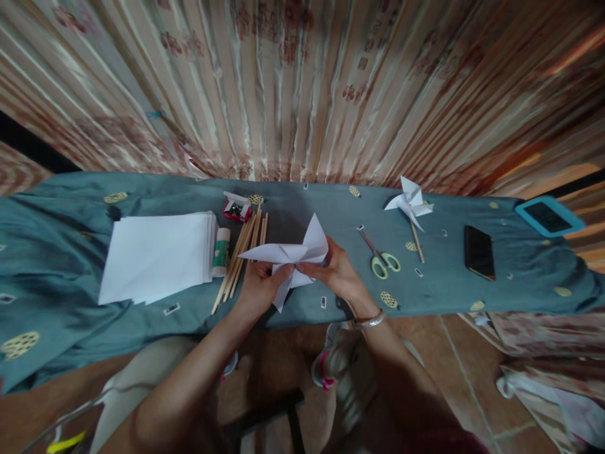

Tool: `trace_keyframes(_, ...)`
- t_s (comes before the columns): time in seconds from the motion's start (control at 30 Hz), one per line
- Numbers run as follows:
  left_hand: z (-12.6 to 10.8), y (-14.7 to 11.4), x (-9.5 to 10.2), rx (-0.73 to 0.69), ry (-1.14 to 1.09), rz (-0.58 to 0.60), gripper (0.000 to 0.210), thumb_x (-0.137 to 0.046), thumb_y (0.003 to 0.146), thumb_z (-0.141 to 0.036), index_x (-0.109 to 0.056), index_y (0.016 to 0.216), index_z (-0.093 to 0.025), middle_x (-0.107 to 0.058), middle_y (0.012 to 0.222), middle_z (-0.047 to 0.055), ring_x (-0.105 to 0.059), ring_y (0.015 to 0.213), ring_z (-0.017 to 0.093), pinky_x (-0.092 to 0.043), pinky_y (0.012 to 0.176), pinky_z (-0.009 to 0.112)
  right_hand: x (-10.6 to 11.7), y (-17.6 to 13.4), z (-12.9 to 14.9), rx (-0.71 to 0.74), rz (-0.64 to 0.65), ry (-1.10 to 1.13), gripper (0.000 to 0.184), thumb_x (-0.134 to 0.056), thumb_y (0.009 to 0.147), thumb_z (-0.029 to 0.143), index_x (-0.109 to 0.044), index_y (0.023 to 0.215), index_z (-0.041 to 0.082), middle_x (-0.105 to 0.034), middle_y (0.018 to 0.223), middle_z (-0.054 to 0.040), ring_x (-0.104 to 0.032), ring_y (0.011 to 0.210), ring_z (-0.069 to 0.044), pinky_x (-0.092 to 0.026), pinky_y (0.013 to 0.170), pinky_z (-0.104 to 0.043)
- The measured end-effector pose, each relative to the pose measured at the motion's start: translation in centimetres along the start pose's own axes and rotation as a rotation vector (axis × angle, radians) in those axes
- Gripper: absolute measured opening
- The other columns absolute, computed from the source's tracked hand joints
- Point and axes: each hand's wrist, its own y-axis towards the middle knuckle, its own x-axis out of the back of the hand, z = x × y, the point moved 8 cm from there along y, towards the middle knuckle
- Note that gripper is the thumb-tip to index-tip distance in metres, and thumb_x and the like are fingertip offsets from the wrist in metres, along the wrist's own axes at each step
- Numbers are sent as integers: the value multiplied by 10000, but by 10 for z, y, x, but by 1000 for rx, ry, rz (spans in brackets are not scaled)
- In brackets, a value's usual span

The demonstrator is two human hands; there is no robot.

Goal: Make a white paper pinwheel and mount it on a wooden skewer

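Note:
A white paper pinwheel (295, 253) without a stick is held between my two hands, over the front middle of the cloth-covered table. My left hand (259, 287) grips it from the left, with the thumb near its centre. From the right, my right hand (343, 271) pinches it, thumb also pressed close to the centre. The fingers behind the paper are hidden. Several wooden sticks (239, 252) lie just left of the pinwheel. Green-handled scissors (380, 257) rest to the right of my right hand.
A stack of white paper (158, 255) lies at the left, beside a green and white glue stick (221, 252). Behind the sticks stands an open small red box (237, 208). Rightward are a finished pinwheel on a stick (410, 203), a dark phone (479, 252) and a blue-framed tablet (549, 215).

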Motion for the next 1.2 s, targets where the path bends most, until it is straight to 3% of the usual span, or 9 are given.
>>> trace_keyframes(0.17,-12,2,2,-105,96,-2,133,-666,714,-285,-751,744,-188,-735,742,19,-655,782,220,-499,745,296,-6,4,0,40,-7,-38,567,-814,630,317,-614,1145,188,-731,1017,-56,-694,881,-224,-583,782,-344)
trace_keyframes(0.37,-13,1,11,-129,266,-61,172,-641,742,-292,-756,787,-172,-748,788,20,-654,780,221,-501,724,301,-6,4,9,102,-85,-226,658,-765,670,330,-569,1274,159,-724,1064,-77,-684,899,-228,-560,803,-355)
trace_keyframes(0.53,-17,-4,15,-160,350,-108,181,-621,764,-298,-736,751,-159,-729,740,17,-634,738,200,-481,690,282,-11,0,15,136,-126,-333,613,-720,687,280,-584,1274,169,-729,953,-50,-677,793,-213,-551,746,-341)
trace_keyframes(0.7,-20,-6,16,-162,417,-155,191,-615,761,-277,-678,630,-152,-648,613,2,-563,642,167,-410,582,248,-12,-3,9,115,-156,-262,567,-707,704,311,-595,1241,164,-724,910,-40,-671,779,-213,-547,753,-350)
trace_keyframes(0.97,-22,-2,16,-114,383,-178,241,-636,737,-275,-623,530,-152,-575,521,-20,-503,565,137,-362,552,242,-10,-6,13,129,-218,-216,508,-709,700,308,-629,1175,148,-734,883,-37,-661,752,-193,-540,732,-334)
trace_keyframes(1.07,-20,-2,18,-101,300,-166,190,-654,723,-301,-695,619,-147,-627,574,-13,-528,585,140,-384,566,241,-11,-3,10,79,-217,-117,480,-737,653,323,-660,1091,143,-720,821,-25,-639,692,-174,-533,658,-308)
trace_keyframes(1.2,-5,-1,19,36,108,-122,261,-733,656,-375,-759,783,-148,-685,646,0,-550,577,142,-401,554,243,-9,2,3,-31,-232,75,464,-793,527,310,-690,942,131,-695,725,-13,-608,628,-161,-512,589,-292)
